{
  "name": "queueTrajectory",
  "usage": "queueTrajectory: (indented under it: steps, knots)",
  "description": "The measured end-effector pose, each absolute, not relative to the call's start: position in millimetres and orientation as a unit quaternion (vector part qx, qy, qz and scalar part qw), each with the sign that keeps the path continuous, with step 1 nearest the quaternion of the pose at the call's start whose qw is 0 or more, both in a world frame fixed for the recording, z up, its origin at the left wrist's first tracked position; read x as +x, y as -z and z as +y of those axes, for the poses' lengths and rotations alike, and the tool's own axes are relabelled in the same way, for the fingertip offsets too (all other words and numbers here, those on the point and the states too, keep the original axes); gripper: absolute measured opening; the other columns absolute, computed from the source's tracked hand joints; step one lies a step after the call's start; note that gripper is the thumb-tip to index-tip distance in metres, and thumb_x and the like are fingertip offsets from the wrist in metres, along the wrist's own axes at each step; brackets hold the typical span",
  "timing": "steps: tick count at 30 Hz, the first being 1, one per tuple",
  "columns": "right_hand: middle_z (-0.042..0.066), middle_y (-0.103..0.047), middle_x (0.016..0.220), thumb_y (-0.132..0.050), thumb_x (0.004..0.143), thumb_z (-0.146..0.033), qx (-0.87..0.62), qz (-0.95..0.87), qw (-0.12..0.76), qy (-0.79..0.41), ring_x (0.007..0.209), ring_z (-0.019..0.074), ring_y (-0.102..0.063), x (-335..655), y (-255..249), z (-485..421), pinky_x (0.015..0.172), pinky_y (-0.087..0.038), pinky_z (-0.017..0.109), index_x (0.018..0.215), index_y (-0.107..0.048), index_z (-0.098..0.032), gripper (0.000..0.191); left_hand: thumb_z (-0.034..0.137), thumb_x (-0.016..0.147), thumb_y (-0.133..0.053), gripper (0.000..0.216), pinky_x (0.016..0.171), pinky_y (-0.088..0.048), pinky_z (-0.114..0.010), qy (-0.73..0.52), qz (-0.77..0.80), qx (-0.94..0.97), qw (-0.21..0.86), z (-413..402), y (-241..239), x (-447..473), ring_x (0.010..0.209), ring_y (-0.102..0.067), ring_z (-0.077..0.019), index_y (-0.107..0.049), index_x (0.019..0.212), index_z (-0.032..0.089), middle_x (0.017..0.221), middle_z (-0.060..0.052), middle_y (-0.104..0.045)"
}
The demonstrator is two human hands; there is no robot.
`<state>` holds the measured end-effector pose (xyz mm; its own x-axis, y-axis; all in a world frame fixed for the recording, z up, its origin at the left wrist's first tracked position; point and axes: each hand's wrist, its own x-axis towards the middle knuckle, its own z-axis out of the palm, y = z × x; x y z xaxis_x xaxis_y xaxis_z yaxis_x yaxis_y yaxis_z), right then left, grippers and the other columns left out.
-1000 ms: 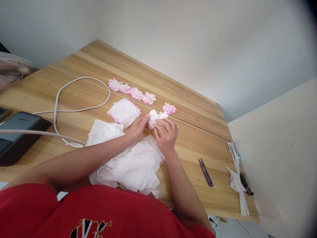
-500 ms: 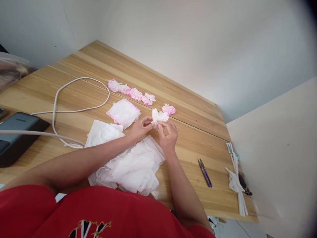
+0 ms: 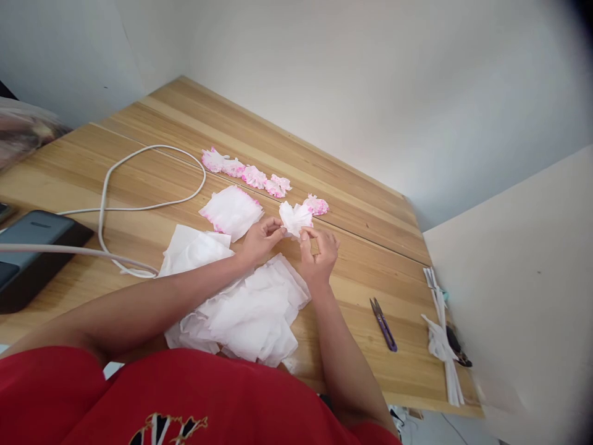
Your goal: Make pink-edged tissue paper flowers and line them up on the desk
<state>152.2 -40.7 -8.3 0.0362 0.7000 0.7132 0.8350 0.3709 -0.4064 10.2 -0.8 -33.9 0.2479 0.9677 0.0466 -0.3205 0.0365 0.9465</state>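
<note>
Where hands (image 3: 260, 238) (image 3: 319, 253) meet, paper flower (image 3: 295, 217) (white) sits pinched.

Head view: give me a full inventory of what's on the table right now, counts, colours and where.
tissue bundle: one, white, pinched between both hands, mid-table
tissue flowers: five, pink and white, four in a row past the hands, one beside the bundle
pink-edged stack: one, white with pink edge, left of the hands
tissue pile: one heap, white, near edge under the forearms
cable: one, white, looped at left
box: one, dark grey, far left
snips: one, purple, right of the right arm
strips: a bunch, white, right edge
table: one, light wood
red top: one, bottom of view
left hand: on the bundle
right hand: on the bundle
</note>
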Motion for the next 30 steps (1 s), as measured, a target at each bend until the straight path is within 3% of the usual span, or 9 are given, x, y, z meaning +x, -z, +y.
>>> queueTrajectory:
  steps: [8, 13, 20, 22, 27, 30]
  knots:
    - [-0.001, -0.072, 0.078, -0.061, 0.087, -0.027, -0.553, -0.733, 0.371, 0.138, 0.076, 0.0173, -0.061, 149, 7, -40, 0.094, -0.033, 0.038, 0.095, -0.067, -0.025, 0.01, 0.033, 0.081, -0.061, 0.017, 0.073, -0.043, -0.026, -0.504, 0.321, 0.5, 0.627, -3, 38, 12, 0.076, -0.06, -0.0142, -0.059, 0.085, 0.016, 0.079, -0.001, -0.066]
    - [0.0, -0.071, 0.076, -0.057, 0.089, -0.024, -0.576, -0.708, 0.392, 0.116, 0.074, 0.0166, -0.06, 151, 13, -38, 0.092, -0.034, 0.038, 0.087, -0.067, -0.024, 0.011, 0.032, 0.078, -0.063, 0.017, 0.071, -0.042, -0.025, -0.498, 0.347, 0.512, 0.608, -3, 40, 13, 0.075, -0.06, -0.0144, -0.06, 0.083, 0.016, 0.079, -0.001, -0.066]
    - [0.003, -0.069, 0.081, -0.059, 0.085, -0.038, -0.628, -0.52, 0.544, -0.198, 0.075, 0.0169, -0.06, 157, 19, -32, 0.074, -0.046, 0.031, 0.085, -0.066, -0.018, 0.021, 0.034, 0.074, -0.067, 0.022, 0.071, -0.047, -0.026, -0.502, 0.353, 0.434, 0.659, -2, 30, 10, 0.074, -0.059, -0.0135, -0.06, 0.083, 0.016, 0.081, -0.002, -0.064]
    - [0.003, -0.068, 0.082, -0.059, 0.084, -0.038, -0.62, -0.5, 0.555, -0.238, 0.076, 0.0168, -0.06, 156, 19, -31, 0.074, -0.047, 0.03, 0.084, -0.065, -0.017, 0.022, 0.035, 0.074, -0.069, 0.024, 0.07, -0.048, -0.026, -0.495, 0.342, 0.423, 0.677, -2, 27, 9, 0.073, -0.059, -0.0133, -0.057, 0.083, 0.016, 0.081, -0.002, -0.064]
    - [0.002, -0.068, 0.083, -0.057, 0.085, -0.036, -0.615, -0.581, 0.505, -0.171, 0.08, 0.0175, -0.061, 152, 16, -36, 0.078, -0.046, 0.031, 0.082, -0.065, -0.019, 0.019, 0.041, 0.073, -0.073, 0.046, 0.066, -0.048, -0.026, -0.462, 0.335, 0.432, 0.698, -3, 26, 10, 0.079, -0.062, -0.0161, -0.051, 0.105, 0.017, 0.083, -0.003, -0.066]
    - [0.003, -0.068, 0.083, -0.055, 0.087, -0.033, -0.601, -0.633, 0.473, -0.117, 0.082, 0.018, -0.061, 150, 14, -39, 0.082, -0.046, 0.033, 0.082, -0.064, -0.02, 0.017, 0.043, 0.073, -0.073, 0.047, 0.064, -0.047, -0.026, -0.465, 0.344, 0.44, 0.686, -2, 29, 11, 0.074, -0.06, -0.015, -0.052, 0.106, 0.016, 0.081, -0.002, -0.064]
